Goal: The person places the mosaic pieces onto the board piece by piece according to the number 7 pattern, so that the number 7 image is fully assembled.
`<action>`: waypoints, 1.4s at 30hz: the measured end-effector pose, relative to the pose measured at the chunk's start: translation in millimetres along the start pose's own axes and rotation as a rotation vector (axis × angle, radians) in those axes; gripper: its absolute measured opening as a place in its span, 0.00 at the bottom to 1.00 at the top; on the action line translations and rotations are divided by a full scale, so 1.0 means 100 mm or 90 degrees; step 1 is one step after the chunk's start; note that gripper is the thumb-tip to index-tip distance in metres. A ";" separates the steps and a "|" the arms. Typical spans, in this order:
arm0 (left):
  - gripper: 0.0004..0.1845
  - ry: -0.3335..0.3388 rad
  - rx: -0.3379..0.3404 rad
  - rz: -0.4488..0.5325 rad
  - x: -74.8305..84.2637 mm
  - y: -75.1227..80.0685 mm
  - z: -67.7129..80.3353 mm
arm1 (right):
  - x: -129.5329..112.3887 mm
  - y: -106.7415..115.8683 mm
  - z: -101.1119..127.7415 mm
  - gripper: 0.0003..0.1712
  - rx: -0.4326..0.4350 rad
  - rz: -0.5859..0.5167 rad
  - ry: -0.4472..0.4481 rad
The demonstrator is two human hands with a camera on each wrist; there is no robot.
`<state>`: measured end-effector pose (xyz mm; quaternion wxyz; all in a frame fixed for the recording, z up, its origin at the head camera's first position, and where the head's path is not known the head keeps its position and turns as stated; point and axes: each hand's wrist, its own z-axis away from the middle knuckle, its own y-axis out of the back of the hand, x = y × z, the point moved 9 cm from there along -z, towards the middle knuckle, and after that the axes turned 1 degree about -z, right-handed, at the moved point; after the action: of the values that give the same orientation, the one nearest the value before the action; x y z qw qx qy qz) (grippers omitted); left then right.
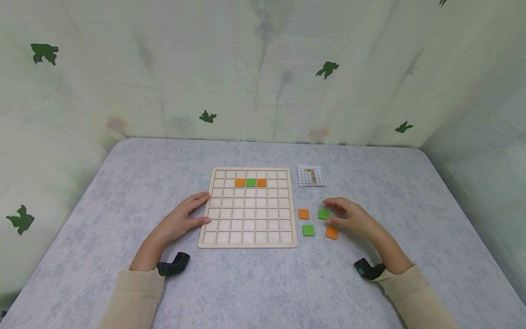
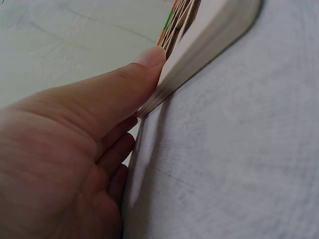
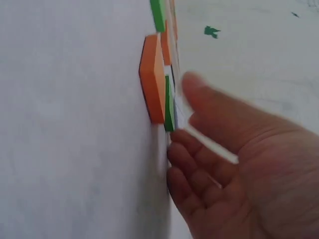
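Note:
A pale wooden grid board [image 1: 247, 245] lies on the table, with an orange tile [image 1: 240, 183], a green tile [image 1: 250, 183] and another orange tile [image 1: 261, 183] side by side in its second row from the far edge. At its left edge rests my left hand [image 1: 181, 219], thumb on the rim [image 2: 152, 57] and fingers along the side. My right hand [image 1: 353, 218] hovers around a loose green tile [image 1: 322, 213], thumb and fingers apart with nothing gripped. Close beside this thumb is a loose orange tile [image 1: 331, 233], large in the right wrist view.
Another loose orange tile [image 1: 303, 214] and green tile [image 1: 308, 230] lie just right of the board. Beyond them, a small card [image 1: 311, 176] shows a coloured grid pattern. A pale curtain [image 1: 246, 68] hangs behind the table [image 1: 263, 292].

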<state>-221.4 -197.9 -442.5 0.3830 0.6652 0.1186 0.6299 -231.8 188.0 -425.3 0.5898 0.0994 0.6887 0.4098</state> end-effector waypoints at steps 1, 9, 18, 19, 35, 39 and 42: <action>0.41 0.001 -0.001 -0.001 0.00 0.00 0.00 | 0.01 -0.02 0.00 0.28 -0.003 0.007 0.001; 0.41 -0.003 -0.001 0.002 0.01 0.00 0.00 | -0.02 -0.06 -0.03 0.16 0.005 0.047 -0.009; 0.41 -0.004 -0.001 0.002 0.00 0.00 0.01 | -0.61 0.06 -0.27 0.18 0.060 0.037 0.131; 0.41 -0.005 -0.001 0.002 0.00 0.00 0.01 | -0.68 0.07 -0.32 0.18 0.068 0.031 0.143; 0.41 -0.005 -0.002 0.011 -0.02 -0.01 0.00 | -1.00 -0.49 -1.14 0.18 0.077 -0.086 0.135; 0.41 -0.006 -0.001 0.008 -0.01 -0.01 0.00 | -0.88 -0.66 -1.21 0.16 0.046 -0.084 0.085; 0.41 -0.007 -0.002 0.005 0.00 0.00 0.00 | -0.82 -0.75 -1.23 0.15 0.034 -0.051 0.068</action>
<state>-221.4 -197.5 -442.5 0.3823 0.6683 0.1131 0.6281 -292.6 33.8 -420.3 0.5650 0.0651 0.7334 0.3723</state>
